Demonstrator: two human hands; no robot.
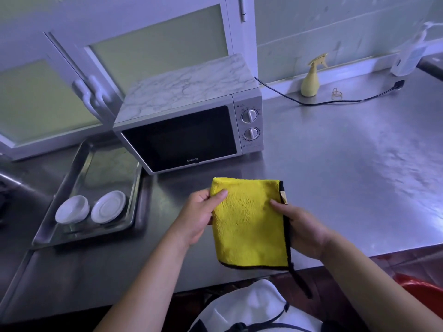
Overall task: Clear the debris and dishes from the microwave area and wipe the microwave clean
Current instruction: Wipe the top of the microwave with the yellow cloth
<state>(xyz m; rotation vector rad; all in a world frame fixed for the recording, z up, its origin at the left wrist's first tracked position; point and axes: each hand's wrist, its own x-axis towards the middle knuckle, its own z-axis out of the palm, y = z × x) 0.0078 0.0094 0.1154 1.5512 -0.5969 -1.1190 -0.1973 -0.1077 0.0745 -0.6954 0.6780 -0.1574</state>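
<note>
Progress is judged to be past the clearing stage: two round white ceramic dishes [72,209] [108,206] are seen set in a rectangular stainless-steel tray [60,188], well to the left of the fingers, and no debris is visible on the brushed steel counter [335,164] around the silver microwave with the marble-patterned top [189,116]. The wiping is judged to be not yet begun, since the microwave door is shut and is not touched by the cloth.

A folded yellow microfibre cloth with black edging [249,224] is held above the counter's near edge, just in front of the microwave. Its left border is pinched by the left hand [199,216], the thumb laid flat on top. Its right border is gripped by the right hand [304,231], thumb on the face, the other fingers curled behind. Beyond the right fingers, well apart, a pale yellow spray bottle [311,77] is seen by the wall.
</note>
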